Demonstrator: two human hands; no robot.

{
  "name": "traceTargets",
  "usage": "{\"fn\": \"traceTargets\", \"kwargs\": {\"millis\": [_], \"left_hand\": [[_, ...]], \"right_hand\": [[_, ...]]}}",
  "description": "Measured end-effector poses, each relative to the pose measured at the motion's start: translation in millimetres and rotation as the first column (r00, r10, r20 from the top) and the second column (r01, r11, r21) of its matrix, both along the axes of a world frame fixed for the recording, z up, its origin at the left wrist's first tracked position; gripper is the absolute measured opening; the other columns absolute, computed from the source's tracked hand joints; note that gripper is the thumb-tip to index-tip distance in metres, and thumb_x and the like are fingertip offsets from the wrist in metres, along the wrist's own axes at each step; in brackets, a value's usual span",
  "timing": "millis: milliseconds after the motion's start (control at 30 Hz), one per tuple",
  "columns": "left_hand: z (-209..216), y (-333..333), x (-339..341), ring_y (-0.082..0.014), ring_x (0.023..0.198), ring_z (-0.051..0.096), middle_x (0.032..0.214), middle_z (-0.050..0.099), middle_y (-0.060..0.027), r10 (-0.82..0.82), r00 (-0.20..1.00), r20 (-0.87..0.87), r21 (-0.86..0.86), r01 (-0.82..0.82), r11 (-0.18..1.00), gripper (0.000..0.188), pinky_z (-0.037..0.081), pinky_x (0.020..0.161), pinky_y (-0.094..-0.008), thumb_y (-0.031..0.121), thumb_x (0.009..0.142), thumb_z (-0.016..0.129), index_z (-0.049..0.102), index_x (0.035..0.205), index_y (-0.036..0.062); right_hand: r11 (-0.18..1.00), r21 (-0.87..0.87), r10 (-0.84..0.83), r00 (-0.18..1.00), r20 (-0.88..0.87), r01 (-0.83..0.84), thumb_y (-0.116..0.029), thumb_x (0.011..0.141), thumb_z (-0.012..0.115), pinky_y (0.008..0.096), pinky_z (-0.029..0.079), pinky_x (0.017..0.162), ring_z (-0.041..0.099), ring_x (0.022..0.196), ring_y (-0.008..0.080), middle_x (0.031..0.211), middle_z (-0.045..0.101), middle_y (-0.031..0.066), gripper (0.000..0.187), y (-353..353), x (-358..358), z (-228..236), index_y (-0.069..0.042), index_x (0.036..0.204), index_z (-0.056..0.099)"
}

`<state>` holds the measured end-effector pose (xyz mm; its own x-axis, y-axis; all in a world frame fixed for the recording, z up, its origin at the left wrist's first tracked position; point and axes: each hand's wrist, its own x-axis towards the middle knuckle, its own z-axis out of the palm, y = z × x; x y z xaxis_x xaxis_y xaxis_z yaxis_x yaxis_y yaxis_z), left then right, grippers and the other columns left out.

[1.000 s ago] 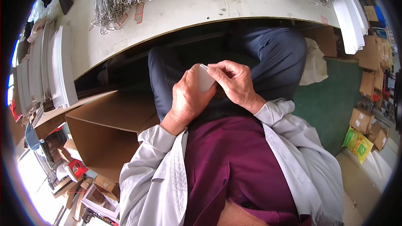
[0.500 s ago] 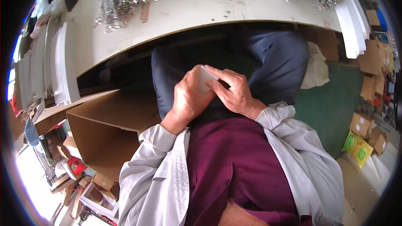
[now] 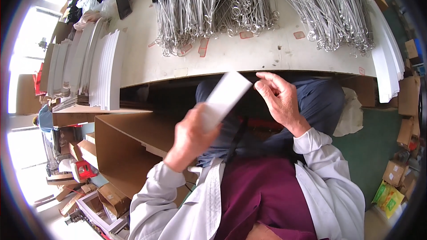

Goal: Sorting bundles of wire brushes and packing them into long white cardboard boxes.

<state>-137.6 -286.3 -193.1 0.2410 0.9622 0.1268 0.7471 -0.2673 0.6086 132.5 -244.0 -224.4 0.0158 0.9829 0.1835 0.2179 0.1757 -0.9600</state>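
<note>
My left hand (image 3: 194, 134) is wrapped round a long, narrow white box (image 3: 227, 94), which tilts up and to the right above my lap. Only part of the box shows; its lower end is hidden in my palm. Just right of the box's upper end, my right hand (image 3: 281, 99) is raised with bent fingers, thumb and forefinger a little apart. It touches neither the box nor the table, and nothing shows in it.
Bundles of thin wire brushes with looped ends (image 3: 331, 13) lie across the white table (image 3: 169, 69). White flat cartons stand stacked at its left (image 3: 104, 71) and right (image 3: 387, 58). A large open cardboard box (image 3: 120, 151) sits beside me on the left.
Both hands were together on the white box. My right hand has come off it to the right, and more of the box now shows in my left hand. The view has tilted up.
</note>
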Motion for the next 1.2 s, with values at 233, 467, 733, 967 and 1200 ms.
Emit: {"fn": "traceTargets", "kwargs": {"millis": [233,467,733,967,1200], "left_hand": [[41,121,-96,-0.0417,0.086,0.072,0.092,0.072,-0.0258,0.434,0.849,-0.301,0.292,-0.351,0.890,0.053,0.058,0.074,-0.0458,0.034,0.085,0.079,0.062,0.116,-0.0051],[53,218,-119,-0.0443,0.096,0.070,0.098,0.071,-0.0291,0.517,0.641,-0.567,0.275,-0.444,0.853,0.057,0.055,0.085,-0.0510,0.049,0.091,0.067,0.066,0.110,-0.0050],[54,223,12,-0.0385,0.088,0.071,0.099,0.072,-0.0191,-0.094,0.974,-0.204,0.201,0.135,0.970,0.031,0.056,0.077,-0.0466,0.019,0.090,0.070,0.067,0.119,0.0091],[41,248,26,-0.0311,0.081,0.071,0.086,0.069,-0.0164,-0.200,0.927,-0.317,0.258,0.287,0.923,0.021,0.055,0.071,-0.0404,0.014,0.088,0.069,0.069,0.107,0.0043],[52,239,41,-0.0392,0.080,0.070,0.084,0.070,-0.0206,-0.112,0.970,-0.217,0.171,0.151,0.974,0.018,0.056,0.075,-0.0467,0.020,0.088,0.066,0.068,0.093,0.0023]], "right_hand": [[0.907,0.401,-0.306,0.856,0.417,0.128,-0.015,0.090,0.072,0.0394,0.054,0.072,0.066,0.077,0.0280,0.089,0.071,0.0093,0.015,66,25,6,-0.004,0.100,0.070],[0.891,0.440,-0.328,0.827,0.457,0.110,-0.010,0.089,0.068,0.0408,0.054,0.077,0.067,0.086,0.0321,0.091,0.070,0.0113,0.008,74,25,-6,-0.005,0.095,0.069],[0.877,0.461,-0.364,0.810,0.459,0.132,-0.013,0.085,0.069,0.0412,0.055,0.081,0.067,0.089,0.0328,0.094,0.071,0.0116,0.014,73,24,-5,-0.004,0.095,0.070],[0.867,0.489,-0.336,0.833,0.440,0.091,-0.012,0.084,0.070,0.0421,0.055,0.082,0.067,0.089,0.0334,0.094,0.072,0.0122,0.013,71,24,-4,-0.004,0.094,0.070],[0.901,0.413,-0.325,0.839,0.438,0.133,-0.013,0.083,0.071,0.0413,0.055,0.079,0.067,0.086,0.0333,0.092,0.071,0.0127,0.013,73,27,-6,-0.004,0.093,0.070]]}}
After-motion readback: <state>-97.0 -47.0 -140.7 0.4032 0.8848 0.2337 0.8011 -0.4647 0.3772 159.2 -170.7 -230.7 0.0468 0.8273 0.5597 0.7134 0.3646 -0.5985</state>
